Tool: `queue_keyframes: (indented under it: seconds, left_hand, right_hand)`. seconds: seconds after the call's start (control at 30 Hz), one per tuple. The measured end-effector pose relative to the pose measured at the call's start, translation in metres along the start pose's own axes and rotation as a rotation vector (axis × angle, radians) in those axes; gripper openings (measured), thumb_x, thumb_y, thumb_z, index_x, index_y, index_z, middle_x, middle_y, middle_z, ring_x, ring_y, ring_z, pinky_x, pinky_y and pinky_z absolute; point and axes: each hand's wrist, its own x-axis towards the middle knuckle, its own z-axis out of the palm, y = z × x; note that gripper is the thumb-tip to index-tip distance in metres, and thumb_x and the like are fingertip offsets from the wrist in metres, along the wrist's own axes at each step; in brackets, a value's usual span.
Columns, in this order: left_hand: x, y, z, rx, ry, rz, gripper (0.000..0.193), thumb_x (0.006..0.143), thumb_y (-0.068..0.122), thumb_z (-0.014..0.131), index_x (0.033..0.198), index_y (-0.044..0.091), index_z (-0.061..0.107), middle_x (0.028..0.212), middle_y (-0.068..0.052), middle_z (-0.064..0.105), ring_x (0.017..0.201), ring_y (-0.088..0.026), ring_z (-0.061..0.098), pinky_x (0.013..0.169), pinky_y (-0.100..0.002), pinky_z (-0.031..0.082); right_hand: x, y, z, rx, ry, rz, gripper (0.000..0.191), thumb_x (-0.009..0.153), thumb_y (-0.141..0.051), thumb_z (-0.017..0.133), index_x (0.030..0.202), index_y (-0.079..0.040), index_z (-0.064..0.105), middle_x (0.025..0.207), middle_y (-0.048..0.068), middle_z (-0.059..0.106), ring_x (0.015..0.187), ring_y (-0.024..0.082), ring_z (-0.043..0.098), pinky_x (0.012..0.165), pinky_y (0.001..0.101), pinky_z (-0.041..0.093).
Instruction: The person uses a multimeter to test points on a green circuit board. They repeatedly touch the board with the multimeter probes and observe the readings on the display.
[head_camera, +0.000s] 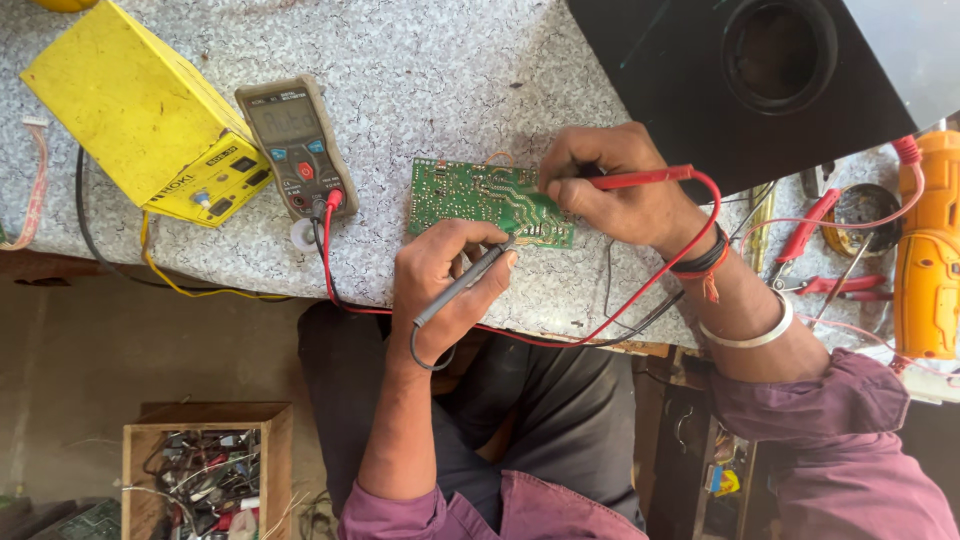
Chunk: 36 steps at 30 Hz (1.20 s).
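Observation:
A green circuit board (470, 195) lies on the speckled grey worktop (430, 80). My left hand (440, 285) grips a grey-black test probe (465, 283) like a pen, its tip touching the board's right end. My right hand (610, 185) rests on the board's right edge and holds a red test probe (640, 179) pointing left onto the board. Red and black leads run from both probes to a grey multimeter (297, 145) lying left of the board.
A yellow box-shaped instrument (145, 115) sits far left. A black speaker cabinet (760, 70) fills the upper right. Red-handled pliers (805, 245), a small round tin (862, 210) and an orange power tool (928, 250) lie right. A wooden box of parts (205, 470) stands on the floor.

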Motion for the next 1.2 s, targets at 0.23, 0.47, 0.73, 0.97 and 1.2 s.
queue_keyframes:
  seconds: [0.23,0.47,0.73,0.97,1.2]
  left_hand:
    - [-0.0028,-0.0065,-0.003,-0.15,0.007,-0.047,0.021,0.091,0.011,0.082,0.108,0.005,0.071,0.097,-0.005,0.076,0.078,-0.009,0.072,0.064,-0.024,0.053]
    - [-0.0035,-0.0096,-0.0037,-0.163,0.026,-0.041,0.021,0.09,0.01,0.083,0.108,0.006,0.072,0.098,-0.005,0.077,0.075,-0.009,0.07,0.064,-0.024,0.054]
    - [-0.0028,-0.0044,-0.0022,-0.134,-0.002,-0.007,0.023,0.091,0.008,0.081,0.112,0.008,0.073,0.099,-0.004,0.076,0.083,-0.01,0.071,0.064,-0.024,0.053]
    - [-0.0023,-0.0042,-0.0023,-0.108,-0.012,0.023,0.023,0.091,0.006,0.081,0.112,0.01,0.073,0.098,-0.003,0.077,0.082,-0.01,0.072,0.062,-0.024,0.051]
    - [-0.001,-0.002,-0.0025,-0.087,-0.006,0.037,0.022,0.091,0.006,0.081,0.111,0.009,0.073,0.098,-0.003,0.076,0.082,-0.011,0.072,0.063,-0.024,0.051]
  right_hand:
    - [0.0055,-0.0109,0.0033,0.03,-0.001,-0.128,0.025,0.104,-0.014,0.069,0.125,0.0,0.067,0.111,0.011,0.075,0.098,0.018,0.075,0.082,0.0287,0.059]
    - [0.0062,-0.0086,0.0041,0.081,-0.127,-0.147,0.026,0.094,-0.006,0.077,0.118,-0.005,0.069,0.108,0.008,0.074,0.101,0.018,0.074,0.084,0.029,0.06]
    - [0.0053,-0.0056,0.0053,0.096,-0.157,-0.115,0.024,0.09,-0.004,0.08,0.112,-0.006,0.071,0.106,0.006,0.073,0.098,0.017,0.072,0.083,0.0292,0.058]
    - [0.0046,-0.0075,0.0055,0.079,-0.176,-0.097,0.019,0.09,-0.005,0.079,0.107,-0.006,0.071,0.105,0.005,0.074,0.097,0.017,0.074,0.08,0.0288,0.058]
    - [0.006,-0.0088,0.0048,0.06,-0.163,-0.106,0.021,0.088,-0.003,0.079,0.107,-0.006,0.071,0.105,0.006,0.074,0.098,0.019,0.074,0.08,0.03,0.059]
